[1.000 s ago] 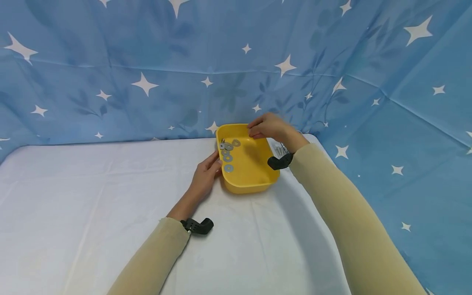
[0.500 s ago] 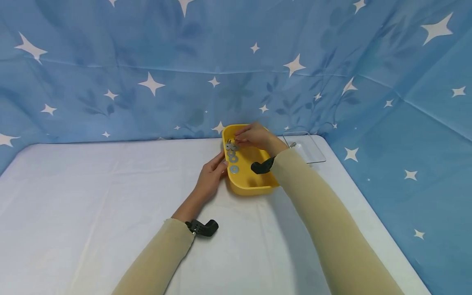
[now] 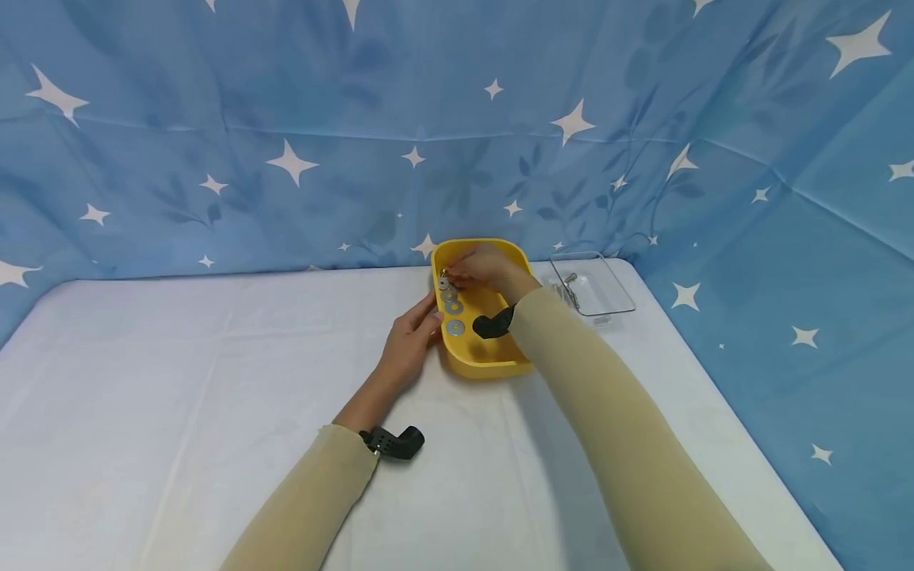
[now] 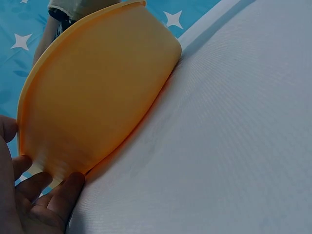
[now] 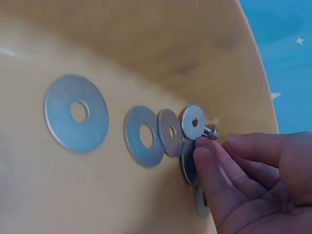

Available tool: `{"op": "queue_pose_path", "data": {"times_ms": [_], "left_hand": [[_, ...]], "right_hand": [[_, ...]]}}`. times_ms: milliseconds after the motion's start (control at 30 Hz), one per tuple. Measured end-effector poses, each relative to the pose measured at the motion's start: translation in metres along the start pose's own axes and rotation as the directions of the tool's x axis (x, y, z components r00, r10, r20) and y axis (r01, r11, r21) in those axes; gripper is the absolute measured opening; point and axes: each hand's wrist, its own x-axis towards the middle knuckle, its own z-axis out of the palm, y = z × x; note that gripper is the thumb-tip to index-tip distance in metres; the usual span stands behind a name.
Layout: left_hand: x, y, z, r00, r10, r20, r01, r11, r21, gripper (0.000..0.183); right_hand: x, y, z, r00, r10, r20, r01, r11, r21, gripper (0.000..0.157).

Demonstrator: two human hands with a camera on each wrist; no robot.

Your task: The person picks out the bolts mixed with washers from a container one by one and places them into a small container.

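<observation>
A yellow plastic bin stands near the back of the white table. My left hand holds it from the left side, fingertips against its outer wall. Inside, several flat metal washers lie in a loose row along the left wall, some overlapping. Beside the small upper washer a small metal bolt partly shows. My right hand reaches into the bin at that cluster. In the right wrist view, its fingertips are right at the washers and bolt, thumb and index slightly apart.
Right of the bin lies a clear, shallow tray with a few small metal parts at its left side. A blue star-patterned cloth hangs behind and to the right of the white table.
My right hand has moved left and down into the bin, from its back right to the washers, uncovering the clear tray. My left hand stays at the bin's side. The head view shifted slightly.
</observation>
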Motion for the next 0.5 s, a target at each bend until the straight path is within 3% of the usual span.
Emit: {"op": "queue_pose_path", "data": {"times_ms": [267,500], "left_hand": [[0.0,0.002,0.0,1.0,0.006,-0.005,-0.006,1.0,-0.002,0.056],[0.0,0.002,0.001,1.0,-0.008,-0.005,0.008,1.0,-0.004,0.056]], "right_hand": [[0.0,0.001,0.01,0.995,-0.101,0.004,0.101,0.992,-0.07,0.028],[0.002,0.002,0.021,0.993,-0.064,-0.102,0.059,0.997,-0.049,0.028]]}}
